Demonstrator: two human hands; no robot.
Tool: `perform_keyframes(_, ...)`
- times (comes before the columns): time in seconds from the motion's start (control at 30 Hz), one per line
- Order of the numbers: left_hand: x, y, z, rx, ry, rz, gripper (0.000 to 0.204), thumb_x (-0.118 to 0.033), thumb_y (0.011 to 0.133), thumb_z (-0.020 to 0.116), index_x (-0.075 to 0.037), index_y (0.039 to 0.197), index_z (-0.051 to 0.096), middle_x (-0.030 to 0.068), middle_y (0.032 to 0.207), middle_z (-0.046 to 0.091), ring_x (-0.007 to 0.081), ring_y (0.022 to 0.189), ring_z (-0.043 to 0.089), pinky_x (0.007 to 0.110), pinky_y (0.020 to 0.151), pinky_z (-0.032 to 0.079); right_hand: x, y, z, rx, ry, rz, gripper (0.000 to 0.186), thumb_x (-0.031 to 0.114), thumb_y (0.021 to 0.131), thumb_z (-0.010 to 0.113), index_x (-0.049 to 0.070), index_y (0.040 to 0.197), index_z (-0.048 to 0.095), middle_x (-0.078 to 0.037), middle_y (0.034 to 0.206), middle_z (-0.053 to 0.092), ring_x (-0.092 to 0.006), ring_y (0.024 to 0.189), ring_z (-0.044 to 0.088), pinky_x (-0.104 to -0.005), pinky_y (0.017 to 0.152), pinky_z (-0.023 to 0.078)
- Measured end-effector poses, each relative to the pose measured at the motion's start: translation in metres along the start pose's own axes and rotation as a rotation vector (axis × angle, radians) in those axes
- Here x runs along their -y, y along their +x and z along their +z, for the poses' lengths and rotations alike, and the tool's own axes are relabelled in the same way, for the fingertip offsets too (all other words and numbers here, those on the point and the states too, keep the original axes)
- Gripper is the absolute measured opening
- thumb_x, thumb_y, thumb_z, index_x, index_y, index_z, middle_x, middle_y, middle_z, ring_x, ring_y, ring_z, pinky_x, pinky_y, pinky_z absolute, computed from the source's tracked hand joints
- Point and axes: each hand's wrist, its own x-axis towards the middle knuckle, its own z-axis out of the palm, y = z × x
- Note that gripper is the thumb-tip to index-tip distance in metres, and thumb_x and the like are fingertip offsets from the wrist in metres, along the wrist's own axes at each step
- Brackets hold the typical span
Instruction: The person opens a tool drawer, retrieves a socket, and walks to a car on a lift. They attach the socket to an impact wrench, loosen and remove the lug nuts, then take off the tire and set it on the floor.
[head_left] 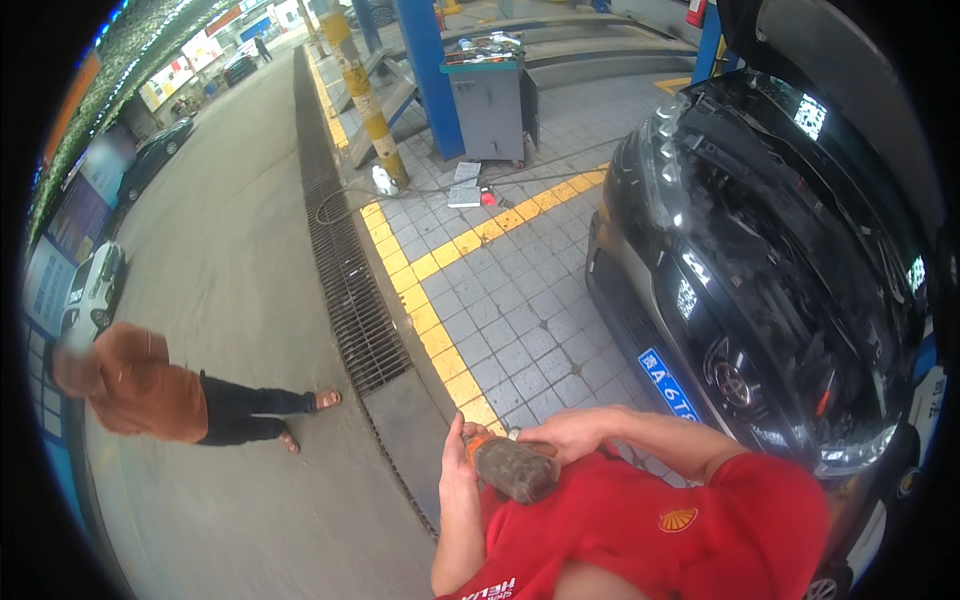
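Note:
In front of my red shirt, both hands are brought together around a grey-brown, rounded thing (pixel 518 470) with orange parts along its far edge. Its exact kind I cannot make out. My left hand (pixel 459 453) is closed against its left side, by the orange part, with the thumb and fingers pointing up. From the right, my right hand (pixel 566 433) comes in with bent fingers closed on its far right side. Those fingertips are partly hidden behind it. A small whitish bit (pixel 514 433) shows between the hands.
To the right stands a dark car (pixel 640 300) with its bonnet raised. A grey tool cabinet (pixel 488 112), a blue post (pixel 428 75) and a yellow-banded pole (pixel 368 105) are ahead. A hose (pixel 430 184) crosses the tiles near a floor grate (pixel 350 300). Someone in a brown top (pixel 155 385) stands left.

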Motion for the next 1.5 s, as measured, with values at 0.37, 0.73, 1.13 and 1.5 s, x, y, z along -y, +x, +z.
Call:
perform_keyframes(0.37,-0.174,0.228,0.273,-0.088,0.231,-0.017,0.047,-0.049,0.102,0.066,-0.013,0.076,0.051,0.0066,0.075,0.061,0.0301,0.083,0.065,0.045,0.077,0.059,-0.150,0.121,-0.307,-0.103,-0.122,0.076,0.045,0.024,0.087,0.074,0.010,0.125,0.056,-0.016,0.105,0.071,-0.0382,0.097,0.069,-0.0472,0.081,0.053)
perform_keyframes(0.73,-0.277,0.426,0.573,0.042,-0.040,0.176,0.046,-0.055,0.097,0.071,-0.015,0.079,0.057,-0.0047,0.072,0.061,0.0171,0.090,0.068,0.041,0.084,0.060,-0.307,0.182,-0.561,-0.509,0.664,-0.281,0.056,0.016,0.091,0.081,0.002,0.136,0.051,-0.012,0.121,0.073,-0.0170,0.113,0.068,-0.0354,0.099,0.052)
perform_keyframes(1.13,-0.264,0.750,0.920,0.061,0.165,-0.235,0.049,-0.054,0.098,0.068,-0.016,0.071,0.055,-0.0003,0.075,0.063,0.0251,0.085,0.062,0.043,0.082,0.056,-0.533,0.148,-0.854,-0.926,0.881,-0.106,0.067,0.015,0.088,0.082,0.001,0.145,0.048,-0.008,0.136,0.063,-0.0131,0.124,0.056,-0.0338,0.111,0.044)
perform_keyframes(1.5,-0.090,0.965,1.190,-0.032,0.640,-0.599,0.054,-0.062,0.100,0.060,-0.018,0.069,0.053,0.0039,0.083,0.065,0.0263,0.086,0.064,0.047,0.083,0.056,-0.690,0.006,-1.028,-1.363,0.949,0.410,0.037,0.012,0.089,0.074,0.001,0.123,0.065,-0.010,0.124,0.069,-0.0178,0.107,0.061,-0.0353,0.097,0.051)
